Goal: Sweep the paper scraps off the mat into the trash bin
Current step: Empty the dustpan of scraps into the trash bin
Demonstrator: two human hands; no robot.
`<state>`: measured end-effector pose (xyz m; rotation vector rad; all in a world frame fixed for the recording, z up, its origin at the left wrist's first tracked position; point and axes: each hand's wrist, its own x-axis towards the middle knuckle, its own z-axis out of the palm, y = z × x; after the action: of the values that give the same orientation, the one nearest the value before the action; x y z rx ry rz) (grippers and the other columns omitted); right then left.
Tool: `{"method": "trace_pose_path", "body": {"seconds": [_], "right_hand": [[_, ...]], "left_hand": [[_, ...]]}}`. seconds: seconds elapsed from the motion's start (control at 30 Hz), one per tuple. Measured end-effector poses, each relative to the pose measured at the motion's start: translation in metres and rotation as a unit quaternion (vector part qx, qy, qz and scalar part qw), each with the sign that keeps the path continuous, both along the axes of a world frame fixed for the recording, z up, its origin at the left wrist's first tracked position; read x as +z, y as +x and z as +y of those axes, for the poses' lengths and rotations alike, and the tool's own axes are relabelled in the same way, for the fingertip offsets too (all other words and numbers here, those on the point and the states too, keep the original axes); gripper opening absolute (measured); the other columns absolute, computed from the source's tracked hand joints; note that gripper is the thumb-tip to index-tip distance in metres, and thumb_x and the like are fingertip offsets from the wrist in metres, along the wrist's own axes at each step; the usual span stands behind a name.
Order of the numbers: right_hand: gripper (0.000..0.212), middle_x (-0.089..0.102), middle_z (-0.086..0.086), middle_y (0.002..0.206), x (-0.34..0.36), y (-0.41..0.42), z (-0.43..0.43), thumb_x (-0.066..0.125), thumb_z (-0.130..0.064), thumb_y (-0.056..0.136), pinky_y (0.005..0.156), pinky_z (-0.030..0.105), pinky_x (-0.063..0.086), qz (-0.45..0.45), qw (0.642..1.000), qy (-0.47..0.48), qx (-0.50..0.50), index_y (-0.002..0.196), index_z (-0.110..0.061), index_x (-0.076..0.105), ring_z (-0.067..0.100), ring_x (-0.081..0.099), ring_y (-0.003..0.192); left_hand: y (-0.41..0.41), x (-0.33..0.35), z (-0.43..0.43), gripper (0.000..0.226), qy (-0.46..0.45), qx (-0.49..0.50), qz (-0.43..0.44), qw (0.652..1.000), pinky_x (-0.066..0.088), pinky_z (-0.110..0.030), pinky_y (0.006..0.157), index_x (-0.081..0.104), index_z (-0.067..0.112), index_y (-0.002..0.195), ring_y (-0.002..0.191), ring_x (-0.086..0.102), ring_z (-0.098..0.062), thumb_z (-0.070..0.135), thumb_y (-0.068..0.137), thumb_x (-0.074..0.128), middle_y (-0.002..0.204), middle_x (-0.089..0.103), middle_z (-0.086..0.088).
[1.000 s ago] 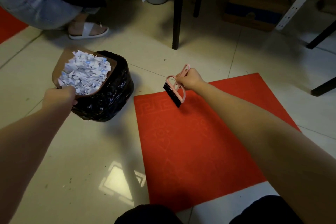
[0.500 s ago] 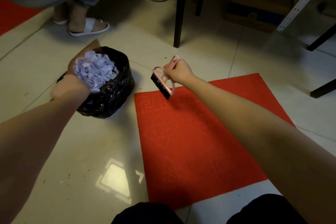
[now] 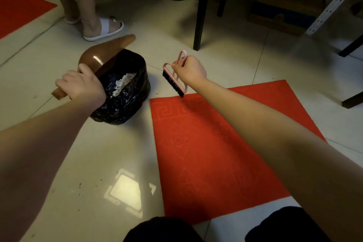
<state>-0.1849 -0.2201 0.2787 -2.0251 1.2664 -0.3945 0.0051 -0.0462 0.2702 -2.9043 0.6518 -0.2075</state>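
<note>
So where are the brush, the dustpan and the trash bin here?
brush [image 3: 172, 83]: head view, on its black bristles.
dustpan [image 3: 99, 56]: head view, on its brown underside.
trash bin [image 3: 125, 108]: head view, on the black bag's near wall.

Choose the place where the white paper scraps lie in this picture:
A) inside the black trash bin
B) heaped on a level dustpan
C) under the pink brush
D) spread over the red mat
A: the paper scraps show white inside the trash bin, below the tipped brown dustpan that the left hand grips, and no scraps show on the mat.
</note>
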Motion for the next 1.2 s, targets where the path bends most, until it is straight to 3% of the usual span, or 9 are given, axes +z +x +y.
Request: {"method": "trace_pose_path", "body": {"seconds": [0.17, 0.3, 0.37, 0.57, 0.63, 0.73, 0.87, 1.07, 1.2], "right_hand": [[0.030, 0.056, -0.004, 0.066, -0.004, 0.005, 0.004, 0.049, -0.043, 0.093, 0.058, 0.029, 0.038, 0.002, 1.000, -0.014, -0.002, 0.082, -0.017, 0.061, 0.019, 0.057, 0.067], [0.023, 0.071, 0.000, 0.098, -0.006, 0.013, 0.008, 0.056, -0.030, 0.092, 0.080, 0.038, 0.053, -0.102, 0.995, 0.014, -0.006, 0.104, -0.015, 0.070, 0.018, 0.065, 0.088], [0.018, 0.072, 0.001, 0.100, -0.006, 0.018, 0.010, 0.058, -0.023, 0.091, 0.087, 0.041, 0.053, -0.153, 0.988, 0.005, -0.016, 0.100, -0.014, 0.071, 0.019, 0.067, 0.091], [0.038, 0.065, 0.025, 0.070, -0.007, 0.046, 0.020, 0.049, -0.024, 0.093, 0.068, 0.052, 0.053, -0.254, 0.967, 0.010, 0.008, 0.079, 0.010, 0.060, 0.039, 0.063, 0.065], [0.035, 0.064, 0.026, 0.071, -0.009, 0.059, 0.025, 0.048, -0.021, 0.094, 0.069, 0.054, 0.052, -0.261, 0.964, 0.005, 0.040, 0.077, 0.005, 0.063, 0.041, 0.062, 0.067], [0.018, 0.068, 0.014, 0.080, -0.017, 0.078, 0.033, 0.049, -0.022, 0.093, 0.081, 0.054, 0.052, -0.244, 0.968, 0.016, 0.062, 0.082, -0.026, 0.063, 0.031, 0.065, 0.083], [0.018, 0.068, 0.008, 0.093, -0.030, 0.096, 0.041, 0.050, -0.022, 0.090, 0.087, 0.050, 0.052, -0.238, 0.968, 0.042, 0.064, 0.087, -0.036, 0.060, 0.026, 0.066, 0.091], [0.020, 0.066, 0.013, 0.092, -0.041, 0.113, 0.055, 0.050, -0.016, 0.093, 0.082, 0.040, 0.053, -0.231, 0.965, 0.037, 0.117, 0.105, -0.010, 0.065, 0.022, 0.064, 0.088], [0.025, 0.053, 0.008, 0.099, -0.044, 0.115, 0.062, 0.048, -0.014, 0.096, 0.078, 0.006, 0.036, -0.204, 0.966, -0.027, 0.158, 0.116, -0.008, 0.061, 0.015, 0.049, 0.095]], "left_hand": [[0.003, 0.002, -0.006, 0.047, -0.093, 0.038, 0.124, 0.987, 0.034, -0.047, 0.098, 0.042, 0.000, 0.126, 0.116, 0.053, -0.042, 0.021, 0.086, 0.052, 0.123, 0.057, -0.026], [0.006, 0.006, 0.001, 0.033, -0.121, 0.043, 0.230, 0.965, 0.043, -0.043, 0.082, 0.060, 0.003, 0.101, 0.092, 0.058, -0.037, 0.024, 0.080, 0.046, 0.098, 0.063, -0.019], [0.008, 0.008, 0.004, 0.029, -0.137, 0.053, 0.258, 0.955, 0.045, -0.041, 0.079, 0.063, 0.003, 0.091, 0.085, 0.060, -0.035, 0.024, 0.080, 0.046, 0.090, 0.065, -0.017], [0.026, -0.002, -0.007, 0.032, -0.139, 0.086, 0.335, 0.928, 0.054, -0.039, 0.089, 0.062, -0.004, 0.087, 0.072, 0.064, -0.030, 0.024, 0.091, 0.046, 0.077, 0.068, -0.017], [0.029, -0.007, -0.010, 0.033, -0.099, 0.074, 0.330, 0.936, 0.054, -0.040, 0.087, 0.063, -0.002, 0.090, 0.073, 0.065, -0.031, 0.028, 0.090, 0.048, 0.081, 0.069, -0.018], [0.034, -0.016, -0.015, 0.036, -0.029, 0.027, 0.282, 0.959, 0.052, -0.045, 0.091, 0.066, 0.004, 0.102, 0.093, 0.064, -0.037, 0.032, 0.082, 0.054, 0.098, 0.067, -0.018], [0.029, -0.027, -0.016, 0.040, 0.044, 0.019, 0.240, 0.970, 0.041, -0.046, 0.097, 0.058, 0.002, 0.117, 0.118, 0.048, -0.039, 0.027, 0.085, 0.059, 0.124, 0.053, -0.022], [0.024, -0.046, -0.017, 0.057, -0.016, -0.023, 0.191, 0.981, 0.039, -0.049, 0.097, 0.043, 0.001, 0.132, 0.125, 0.040, -0.041, 0.029, 0.086, 0.064, 0.135, 0.041, -0.025], [0.029, -0.049, -0.017, 0.039, -0.139, -0.025, 0.167, 0.976, 0.046, -0.052, 0.091, 0.052, 0.001, 0.119, 0.113, 0.050, -0.043, 0.022, 0.087, 0.056, 0.123, 0.052, -0.024]]}}
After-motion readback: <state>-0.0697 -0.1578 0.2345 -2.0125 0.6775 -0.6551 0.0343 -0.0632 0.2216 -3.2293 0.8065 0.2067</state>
